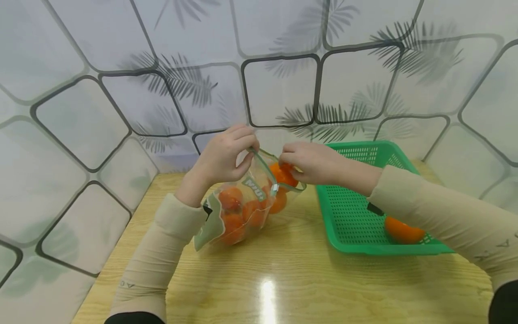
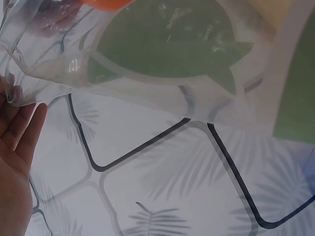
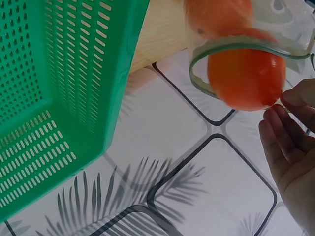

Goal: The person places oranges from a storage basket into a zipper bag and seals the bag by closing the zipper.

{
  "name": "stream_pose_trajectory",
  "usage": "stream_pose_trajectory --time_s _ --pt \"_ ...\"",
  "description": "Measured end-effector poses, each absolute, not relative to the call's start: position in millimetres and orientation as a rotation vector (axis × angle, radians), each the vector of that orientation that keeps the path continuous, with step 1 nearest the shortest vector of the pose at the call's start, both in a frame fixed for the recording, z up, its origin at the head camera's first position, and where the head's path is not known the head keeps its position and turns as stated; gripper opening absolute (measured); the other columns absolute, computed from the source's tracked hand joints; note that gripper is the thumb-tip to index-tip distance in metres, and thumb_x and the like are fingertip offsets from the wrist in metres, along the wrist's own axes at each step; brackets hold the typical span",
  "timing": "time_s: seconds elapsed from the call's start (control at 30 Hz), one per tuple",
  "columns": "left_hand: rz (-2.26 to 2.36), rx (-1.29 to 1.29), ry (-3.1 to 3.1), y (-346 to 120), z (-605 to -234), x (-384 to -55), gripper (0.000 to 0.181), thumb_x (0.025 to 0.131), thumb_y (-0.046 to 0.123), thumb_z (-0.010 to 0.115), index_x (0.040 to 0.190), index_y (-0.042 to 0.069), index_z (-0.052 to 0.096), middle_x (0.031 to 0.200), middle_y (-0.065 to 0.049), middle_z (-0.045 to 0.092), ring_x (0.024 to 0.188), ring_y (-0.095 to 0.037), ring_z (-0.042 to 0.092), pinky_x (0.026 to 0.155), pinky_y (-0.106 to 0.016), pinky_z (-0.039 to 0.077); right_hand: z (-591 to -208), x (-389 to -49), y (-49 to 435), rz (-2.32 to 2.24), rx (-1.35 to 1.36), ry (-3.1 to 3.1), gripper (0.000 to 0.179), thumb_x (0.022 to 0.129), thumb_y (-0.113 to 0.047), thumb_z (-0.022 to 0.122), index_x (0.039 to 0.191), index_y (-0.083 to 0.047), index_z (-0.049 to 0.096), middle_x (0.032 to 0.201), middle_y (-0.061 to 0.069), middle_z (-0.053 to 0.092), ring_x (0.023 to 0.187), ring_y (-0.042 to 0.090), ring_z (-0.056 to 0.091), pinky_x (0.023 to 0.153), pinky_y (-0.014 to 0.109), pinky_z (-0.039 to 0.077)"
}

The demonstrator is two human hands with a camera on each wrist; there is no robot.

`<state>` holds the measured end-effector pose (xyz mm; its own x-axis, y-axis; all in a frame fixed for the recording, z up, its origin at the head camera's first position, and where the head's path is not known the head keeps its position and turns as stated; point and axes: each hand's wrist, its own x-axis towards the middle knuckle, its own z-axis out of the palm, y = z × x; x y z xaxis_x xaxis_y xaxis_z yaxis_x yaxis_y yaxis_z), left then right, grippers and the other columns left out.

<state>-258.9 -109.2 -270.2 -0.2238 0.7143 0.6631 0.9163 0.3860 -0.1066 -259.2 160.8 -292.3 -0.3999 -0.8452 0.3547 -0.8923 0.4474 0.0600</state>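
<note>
A clear zip bag (image 1: 259, 184) with green print sits on the table, holding several round orange fruits (image 1: 232, 227). My left hand (image 1: 226, 155) pinches the bag's upper edge, thumb below the fingers. The left wrist view shows the bag's clear film and fish-shaped green print (image 2: 167, 44). At the bag's open mouth, another round orange fruit (image 3: 246, 78) sits within the green rim and sticks partly out. My right hand (image 1: 311, 162) grips that fruit with thumb and fingertips; the fingers partly hide it from the head camera.
A green perforated plastic basket (image 1: 333, 225) stands on the right of the wooden table (image 1: 283, 279). One orange fruit (image 1: 402, 230) lies in it, partly behind my right sleeve. A patterned covering (image 1: 279, 92) rises behind and along the left side.
</note>
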Motion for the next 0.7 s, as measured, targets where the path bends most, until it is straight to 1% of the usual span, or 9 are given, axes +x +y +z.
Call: stream_pose_trajectory --time_s 0.13,0.33,0.47,0.7 --pt "-0.402 -1.381 -2.017 -112 -269 -258 0.01 0.088 -0.003 0.06 0.092 0.006 0.064 0.092 -0.009 0.065 0.084 -0.027 0.056 0.074 -0.039 0.049 -293 -259 161 0.132 1.459 -2.383 0.011 0.086 0.001 0.071 0.093 -0.008 0.072 0.087 0.005 0.063 0.079 0.022 0.059 0.069 0.037 0.054" --pt "-0.399 -1.369 -2.019 -114 -269 -257 0.01 0.088 -0.002 0.06 0.092 0.006 0.065 0.091 -0.009 0.065 0.085 -0.027 0.057 0.073 -0.039 0.05 -294 -258 163 0.12 1.452 -2.383 0.013 0.086 0.0 0.072 0.096 -0.008 0.073 0.088 0.004 0.063 0.079 0.021 0.059 0.069 0.037 0.055" --pt "-0.399 -1.37 -2.018 -115 -269 -257 0.01 0.088 -0.002 0.06 0.092 0.006 0.065 0.092 -0.009 0.065 0.086 -0.027 0.058 0.074 -0.04 0.051 -293 -258 166 0.119 1.439 -2.393 0.015 0.086 -0.004 0.075 0.099 -0.009 0.072 0.091 0.004 0.063 0.08 0.021 0.059 0.069 0.037 0.055" --pt "-0.398 -1.372 -2.011 -116 -269 -257 0.01 0.087 -0.002 0.06 0.092 0.005 0.065 0.091 -0.01 0.065 0.085 -0.027 0.058 0.074 -0.04 0.051 -294 -260 177 0.078 1.454 -2.405 0.019 0.086 -0.011 0.077 0.104 -0.01 0.071 0.096 0.006 0.064 0.085 0.023 0.058 0.076 0.039 0.055"
